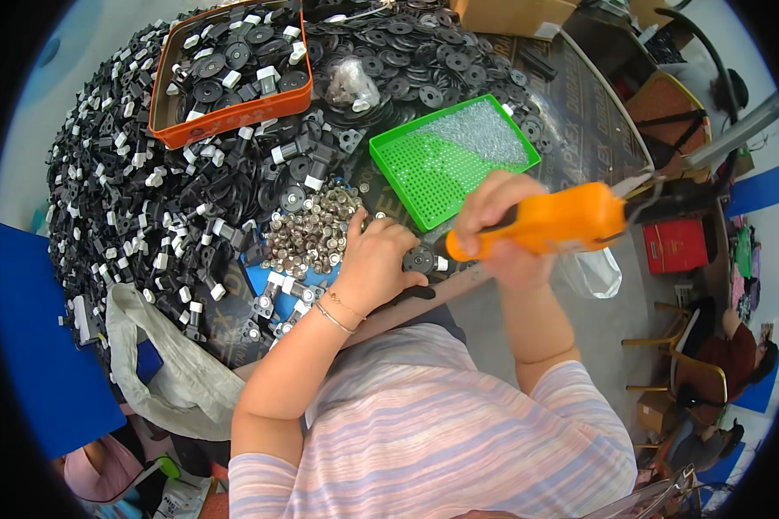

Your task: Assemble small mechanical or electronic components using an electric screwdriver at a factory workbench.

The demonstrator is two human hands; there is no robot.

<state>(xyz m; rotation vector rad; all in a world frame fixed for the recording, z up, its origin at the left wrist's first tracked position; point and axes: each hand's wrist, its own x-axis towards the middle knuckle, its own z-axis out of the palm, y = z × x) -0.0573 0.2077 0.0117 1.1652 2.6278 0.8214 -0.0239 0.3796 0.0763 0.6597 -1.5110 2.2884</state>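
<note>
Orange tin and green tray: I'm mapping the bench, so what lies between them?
In the head view, between the orange tin and green tray lie black discs and a small clear bag.

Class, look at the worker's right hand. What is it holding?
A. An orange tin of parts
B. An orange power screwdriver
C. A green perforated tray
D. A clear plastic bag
B: the right hand is wrapped around the orange power screwdriver, its tip aimed at the small black round part under the left hand; the green perforated tray lies untouched on the table.
</note>
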